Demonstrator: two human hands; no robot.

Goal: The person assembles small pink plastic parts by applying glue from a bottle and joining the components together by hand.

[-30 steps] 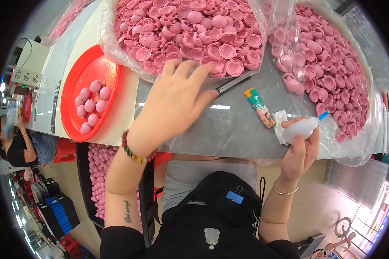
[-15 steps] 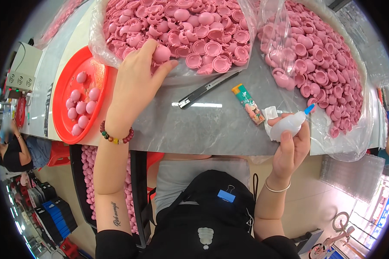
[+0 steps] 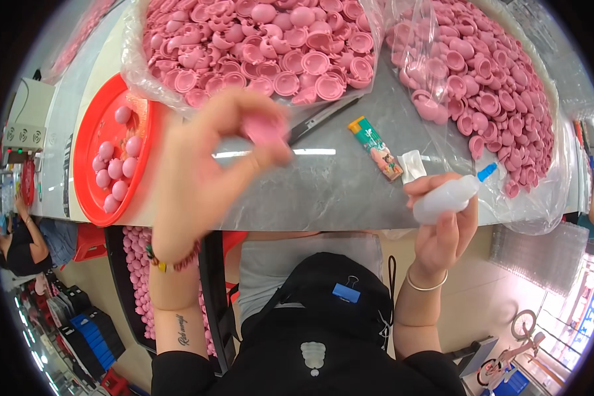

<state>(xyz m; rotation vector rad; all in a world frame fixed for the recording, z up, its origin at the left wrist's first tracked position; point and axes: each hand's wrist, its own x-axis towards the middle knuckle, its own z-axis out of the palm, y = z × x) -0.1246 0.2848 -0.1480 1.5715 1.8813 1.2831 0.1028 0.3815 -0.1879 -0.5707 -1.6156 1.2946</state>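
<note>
My left hand, smeared by motion, pinches a pink plastic half-shell between thumb and fingers above the near side of the grey table. My right hand is wrapped round a white squeeze bottle, its blue nozzle tilted up to the right. Beyond my left hand, a clear plastic bag lies open, full of hollow pink shells. A red round tray with several small pink balls stands to the left of that hand.
A second heap of pink shells lies on plastic at the right. Between the hands are a box cutter, a green lighter-like object with a yellow end and white tissue. Below the table edge, a black crate holds pink pieces. Another person sits far left.
My left hand has come back from the shell pile toward me, bringing a pink half-shell. My right hand has shifted slightly to the right with the squeeze bottle, away from the tissue.
</note>
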